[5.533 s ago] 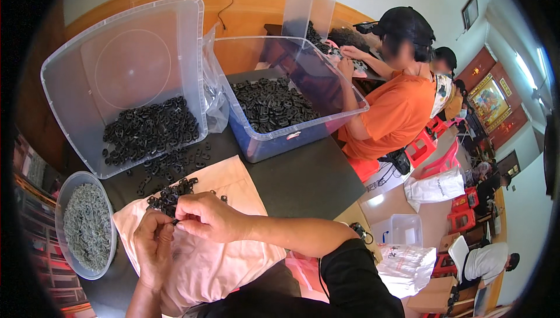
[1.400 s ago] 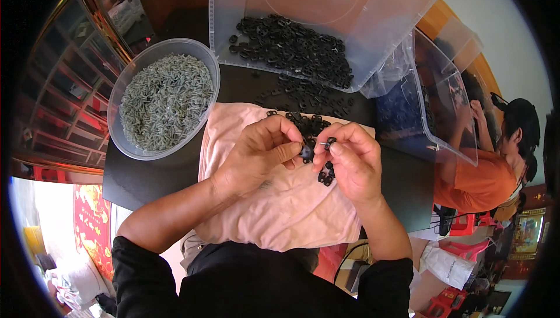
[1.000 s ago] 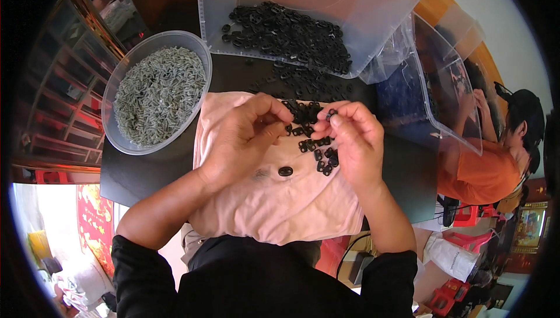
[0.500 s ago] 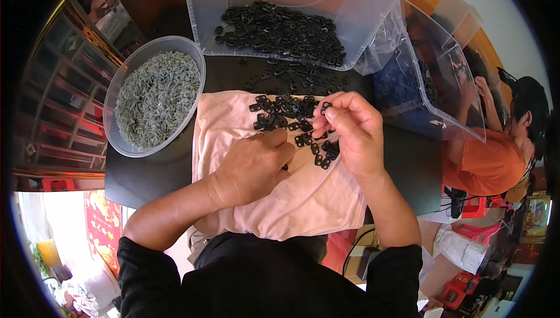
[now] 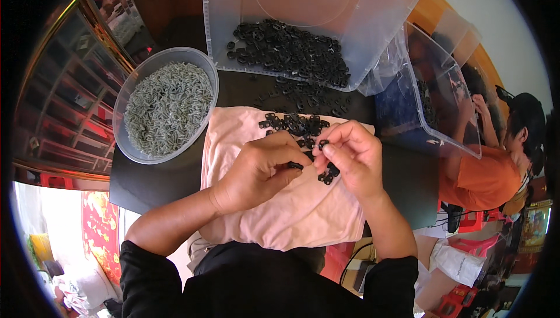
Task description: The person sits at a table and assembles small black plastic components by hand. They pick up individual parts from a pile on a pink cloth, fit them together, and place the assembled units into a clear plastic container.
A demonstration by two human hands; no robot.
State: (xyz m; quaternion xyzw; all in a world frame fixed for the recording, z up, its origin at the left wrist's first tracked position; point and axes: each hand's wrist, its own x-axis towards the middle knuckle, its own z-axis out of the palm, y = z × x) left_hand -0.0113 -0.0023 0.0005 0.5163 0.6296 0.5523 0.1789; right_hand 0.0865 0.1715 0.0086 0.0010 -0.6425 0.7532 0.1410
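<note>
My left hand point(image 5: 254, 169) is closed over the cloth, and a small black plastic part point(image 5: 296, 166) shows at its fingertips. Just right of it, my right hand point(image 5: 356, 157) pinches another small black plastic part point(image 5: 325, 143) between thumb and fingers. A tiny pale metallic bit shows beside that part, too small to name for certain. The hands are close together but apart. Behind and beneath them, loose black plastic parts point(image 5: 290, 122) lie piled on a pink cloth point(image 5: 274, 224). A few more sit under my right fingers, partly hidden.
At the left stands a round clear tub point(image 5: 214, 93) full of small grey screw-like pieces. A large translucent bin point(image 5: 373, 38) holding many black parts lies at the back, with more parts spilled on the dark table point(image 5: 154, 181). On the right are another clear bin point(image 5: 420, 93) and a person in orange point(image 5: 484, 175).
My left hand has turned and moved right, bringing its black part into sight near my right fingers. The part in my right hand is turned differently. The whole view has shifted slightly.
</note>
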